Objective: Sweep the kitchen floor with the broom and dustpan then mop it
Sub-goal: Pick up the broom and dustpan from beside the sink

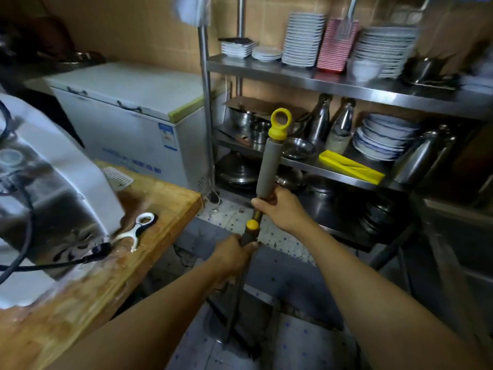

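Evidently both hands are on one long tool, a pole with a grey foam sleeve point(269, 166) and a yellow ring cap point(280, 123) at its top, which runs down to a dark head near the speckled tile floor point(298, 340). Whether it is the broom or the mop I cannot tell; the head is too dim and blurred. The right hand point(278, 206) is wrapped round the pole just under the foam sleeve, fingers curled tight. The left hand point(234, 253) clamps the dark shaft lower down, just below a yellow knob point(252, 224). That split grip, one hand high and one low, probably gives leverage for steering the head in the narrow aisle between the wooden counter point(149, 228) and the steel shelving rack point(346, 84). A white-handled peeler point(138, 231) lies near the counter's far edge.
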A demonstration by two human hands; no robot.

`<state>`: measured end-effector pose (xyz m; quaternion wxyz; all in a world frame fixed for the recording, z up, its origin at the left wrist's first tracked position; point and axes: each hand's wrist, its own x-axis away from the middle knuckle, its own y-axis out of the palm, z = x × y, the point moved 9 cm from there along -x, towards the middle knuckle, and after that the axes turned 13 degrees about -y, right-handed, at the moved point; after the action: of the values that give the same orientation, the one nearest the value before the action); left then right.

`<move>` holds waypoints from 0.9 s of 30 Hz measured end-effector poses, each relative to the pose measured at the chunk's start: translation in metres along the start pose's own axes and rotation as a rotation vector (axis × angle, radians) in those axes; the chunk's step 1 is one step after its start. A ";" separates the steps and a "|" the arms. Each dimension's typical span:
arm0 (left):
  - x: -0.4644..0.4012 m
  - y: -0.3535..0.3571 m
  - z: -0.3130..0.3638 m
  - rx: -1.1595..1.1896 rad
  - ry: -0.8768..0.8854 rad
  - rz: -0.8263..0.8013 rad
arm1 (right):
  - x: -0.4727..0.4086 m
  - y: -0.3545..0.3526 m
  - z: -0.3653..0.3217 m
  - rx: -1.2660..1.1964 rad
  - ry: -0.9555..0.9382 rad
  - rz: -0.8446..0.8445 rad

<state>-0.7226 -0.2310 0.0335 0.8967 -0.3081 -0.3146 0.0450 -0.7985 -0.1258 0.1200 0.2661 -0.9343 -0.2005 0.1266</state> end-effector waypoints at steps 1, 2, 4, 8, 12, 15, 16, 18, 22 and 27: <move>-0.007 0.000 0.002 -0.021 -0.007 0.014 | -0.009 0.002 0.004 0.002 -0.011 -0.027; -0.014 -0.001 0.003 -0.037 -0.014 0.031 | -0.019 0.006 0.011 0.007 -0.020 -0.052; -0.028 0.000 0.003 -0.057 -0.013 0.052 | -0.033 0.009 0.022 0.026 -0.022 -0.057; -0.060 0.002 0.004 -0.097 -0.041 0.085 | -0.053 0.013 0.040 0.053 -0.020 -0.055; -0.085 0.004 0.004 -0.177 -0.038 0.133 | -0.069 0.017 0.056 0.057 -0.031 -0.040; -0.103 0.007 0.003 -0.205 -0.014 0.141 | -0.080 0.021 0.067 0.056 -0.030 -0.010; -0.109 0.008 0.002 -0.211 -0.007 0.143 | -0.083 0.023 0.070 0.061 -0.029 -0.007; -0.121 0.011 0.000 -0.215 0.009 0.137 | -0.087 0.026 0.076 0.067 -0.027 0.009; -0.142 0.017 -0.005 -0.186 0.045 0.100 | -0.092 0.032 0.090 0.090 -0.016 0.044; -0.158 0.021 -0.016 -0.185 0.084 0.097 | -0.094 0.044 0.101 0.152 -0.051 0.063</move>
<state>-0.8370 -0.2660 -0.0737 0.8736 -0.4060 -0.2644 0.0464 -0.9029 -0.1566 0.0249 0.3268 -0.9138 -0.1678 0.1735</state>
